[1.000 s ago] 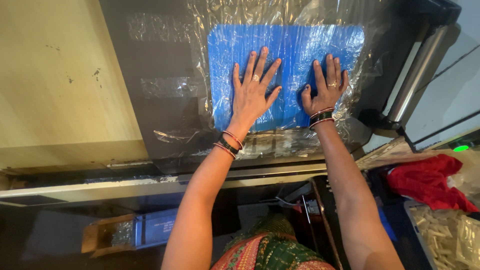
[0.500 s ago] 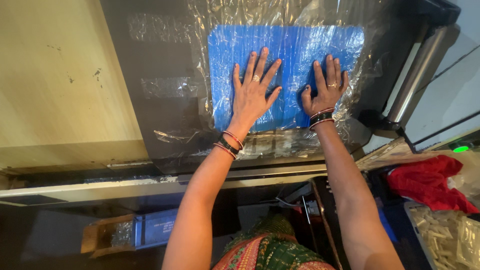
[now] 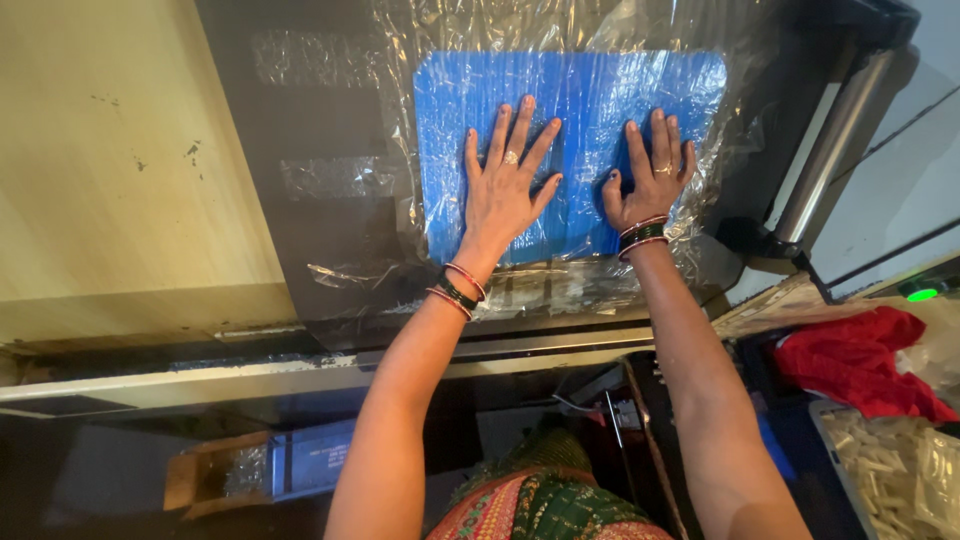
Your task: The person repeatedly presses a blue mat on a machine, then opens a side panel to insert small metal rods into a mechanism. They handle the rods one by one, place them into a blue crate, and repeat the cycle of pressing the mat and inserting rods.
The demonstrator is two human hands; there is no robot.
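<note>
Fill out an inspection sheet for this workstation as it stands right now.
Surface: dark flat machine bed, with taped patches of clear film on it.
Job's things: blue ribbed sheet lying flat under crinkled clear plastic wrap.
Clutter: red cloth and a tray of small pale pieces at the right.
Grippers: left hand and right hand both pressed flat, fingers spread, on the wrapped sheet; rings and bangles worn.
Cables: nothing seen.
Surroundings: metal roller bar at the right edge, a green indicator light, a beige panel at the left, a cardboard box below.
</note>
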